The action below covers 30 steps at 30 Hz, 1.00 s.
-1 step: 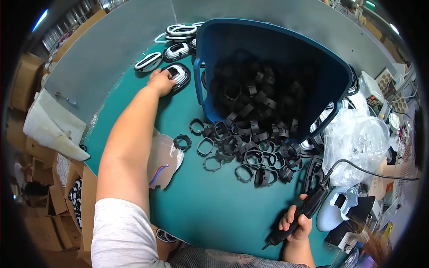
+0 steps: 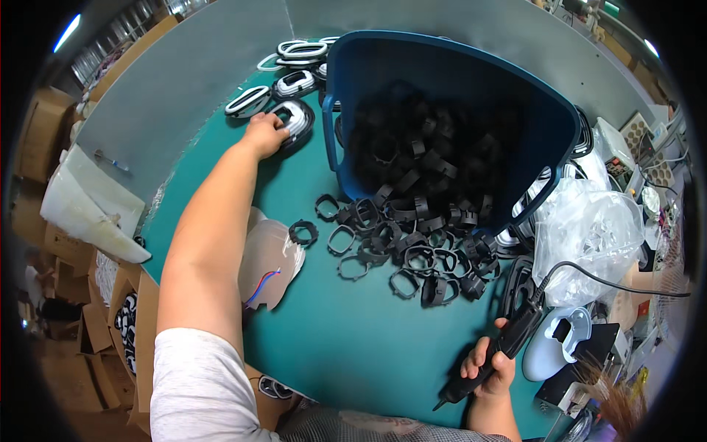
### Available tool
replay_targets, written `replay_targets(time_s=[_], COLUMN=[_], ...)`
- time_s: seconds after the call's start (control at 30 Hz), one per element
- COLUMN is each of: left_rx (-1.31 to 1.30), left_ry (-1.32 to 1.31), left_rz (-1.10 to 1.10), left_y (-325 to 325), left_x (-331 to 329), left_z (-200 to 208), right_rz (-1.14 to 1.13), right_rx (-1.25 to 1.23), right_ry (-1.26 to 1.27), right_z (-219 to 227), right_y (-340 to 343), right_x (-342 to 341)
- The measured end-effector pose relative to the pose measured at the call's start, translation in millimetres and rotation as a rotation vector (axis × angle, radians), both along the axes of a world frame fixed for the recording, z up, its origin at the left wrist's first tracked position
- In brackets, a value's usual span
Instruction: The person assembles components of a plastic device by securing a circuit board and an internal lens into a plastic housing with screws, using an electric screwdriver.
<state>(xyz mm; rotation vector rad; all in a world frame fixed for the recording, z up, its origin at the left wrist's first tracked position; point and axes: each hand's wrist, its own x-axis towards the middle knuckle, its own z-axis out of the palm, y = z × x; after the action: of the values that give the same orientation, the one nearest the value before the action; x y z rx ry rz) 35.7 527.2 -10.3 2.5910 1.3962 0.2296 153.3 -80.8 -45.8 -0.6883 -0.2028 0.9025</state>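
Observation:
My left hand [image 2: 266,135] reaches far across the green table [image 2: 353,339], its fingers closed on the near-left edge of a black-and-white oval plastic housing [image 2: 300,118]. That housing tilts slightly. Beside it lie another oval housing [image 2: 295,84], a white-and-black oval ring [image 2: 248,102] and stacked rings [image 2: 302,50]. At the lower right, my right hand [image 2: 491,366] wraps round a black corded electric screwdriver [image 2: 508,340], whose tip points down and left. Several small black plastic ring frames [image 2: 420,259] lie in a heap at the table's middle.
A blue bin [image 2: 454,46] on its side holds many more black frames. A brown-grey piece with red and blue wires [image 2: 271,258] lies near my left forearm. To the right are a clear plastic bag [image 2: 585,247] and a light-blue shell [image 2: 543,356]. Grey panels [image 2: 191,88] wall the table.
The oval housing under my left hand has tipped up a little at its left side. The whole view has shifted very slightly; my right hand keeps its hold on the screwdriver.

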Motion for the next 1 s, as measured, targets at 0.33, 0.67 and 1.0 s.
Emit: replay_targets(time_s=[0.33,0.67,1.0], left_rx=[-1.242,-1.669,-0.430], left_ry=[-1.404,-1.513,-0.400], left_rz=[-0.525,-0.478,-0.894], left_y=[-183,-345,-430], left_x=[-125,-134,-97], left_z=[99,45,27], right_rz=[-0.067,-0.068,-0.010], right_rx=[-0.085,-0.070,0.277], right_ry=[-0.075,-0.099,-0.065], right_z=[7,9,24], right_y=[-1,-14,-31], right_x=[-5,-10,3])
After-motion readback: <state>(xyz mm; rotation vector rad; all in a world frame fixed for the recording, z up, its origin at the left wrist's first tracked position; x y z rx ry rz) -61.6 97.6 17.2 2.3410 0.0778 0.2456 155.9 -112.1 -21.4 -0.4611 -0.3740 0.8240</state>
